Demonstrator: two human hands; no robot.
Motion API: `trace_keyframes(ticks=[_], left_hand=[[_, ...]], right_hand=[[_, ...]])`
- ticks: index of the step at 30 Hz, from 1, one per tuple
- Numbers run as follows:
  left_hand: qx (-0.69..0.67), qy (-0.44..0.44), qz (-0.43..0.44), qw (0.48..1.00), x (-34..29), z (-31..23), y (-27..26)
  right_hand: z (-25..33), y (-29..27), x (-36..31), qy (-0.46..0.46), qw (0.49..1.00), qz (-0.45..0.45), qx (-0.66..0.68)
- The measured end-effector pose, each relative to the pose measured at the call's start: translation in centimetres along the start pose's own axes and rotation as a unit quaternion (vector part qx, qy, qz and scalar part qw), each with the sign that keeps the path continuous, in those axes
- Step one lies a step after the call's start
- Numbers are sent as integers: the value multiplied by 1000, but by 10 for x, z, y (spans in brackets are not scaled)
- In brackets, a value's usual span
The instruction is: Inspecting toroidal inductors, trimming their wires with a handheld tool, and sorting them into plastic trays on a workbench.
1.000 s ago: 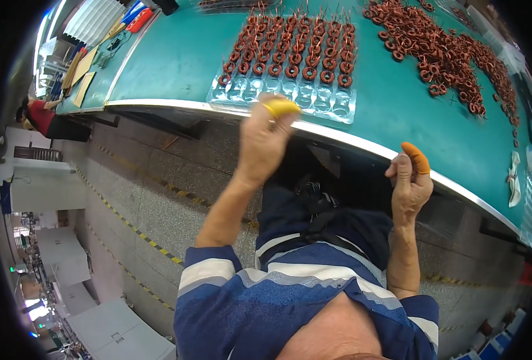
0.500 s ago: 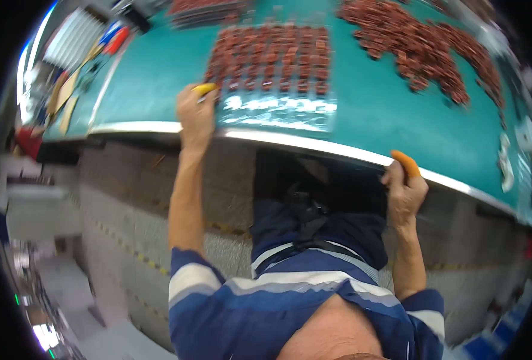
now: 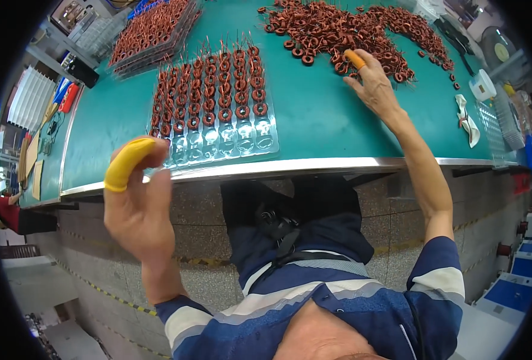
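Copper-wound ring coils with upright wire leads fill the upper rows of a clear plastic blister tray [image 3: 236, 146]; its near pockets hold none. My left hand [image 3: 140, 210], with a yellow finger cot, is raised at the tray's near left corner, its fingers curled and a gap between thumb and forefinger. I see nothing held there, though its inner side is partly hidden. My right hand [image 3: 377, 90], wearing an orange finger cot, reaches over the near edge of a loose heap of ring coils [image 3: 320, 27]. Its thumb stands apart from the fingers, whose tips touch the coils.
A filled stack of coil trays [image 3: 152, 36] stands at the back left. On the right lie a crumpled white cloth [image 3: 469, 123] and a white tub [image 3: 482, 85]. A red-handled tool [image 3: 69, 98] lies left. The green table [image 3: 320, 132] has a metal front edge.
My right hand has moved from the table's front edge up to the coil heap. My left hand has drawn back and risen from the tray's side. The whole view has shifted.
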State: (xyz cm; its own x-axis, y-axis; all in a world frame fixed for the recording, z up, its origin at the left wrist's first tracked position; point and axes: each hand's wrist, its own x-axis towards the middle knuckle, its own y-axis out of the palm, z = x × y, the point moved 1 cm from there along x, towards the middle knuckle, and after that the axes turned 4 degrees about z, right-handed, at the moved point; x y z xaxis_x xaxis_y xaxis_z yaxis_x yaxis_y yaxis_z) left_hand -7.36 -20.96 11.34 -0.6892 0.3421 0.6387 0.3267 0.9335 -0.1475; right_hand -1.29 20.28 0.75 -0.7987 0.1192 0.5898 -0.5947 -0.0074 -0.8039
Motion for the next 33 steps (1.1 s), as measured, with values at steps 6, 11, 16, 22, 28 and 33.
trace_keyframes(ticks=[6, 11, 16, 22, 28, 33], left_hand=[[-158, -25, 142, 977, 5, -51, 44], [-182, -59, 243, 951, 6, -70, 71], [-181, -92, 349, 915, 17, -79, 85], [-146, -168, 280, 934, 2, 43, 128], [-39, -63, 198, 977, -22, 80, 158], [-134, -42, 223, 965, -30, 80, 145]], right_hand=[[-4, 11, 9, -56, 994, 41, -89], [6, 3, 12, 32, 994, -95, 34], [8, -27, -3, 236, 910, -99, 325], [71, -51, -12, 253, 807, -60, 529], [133, -42, -12, 243, 797, -9, 553], [130, -42, -37, 240, 806, 16, 541]])
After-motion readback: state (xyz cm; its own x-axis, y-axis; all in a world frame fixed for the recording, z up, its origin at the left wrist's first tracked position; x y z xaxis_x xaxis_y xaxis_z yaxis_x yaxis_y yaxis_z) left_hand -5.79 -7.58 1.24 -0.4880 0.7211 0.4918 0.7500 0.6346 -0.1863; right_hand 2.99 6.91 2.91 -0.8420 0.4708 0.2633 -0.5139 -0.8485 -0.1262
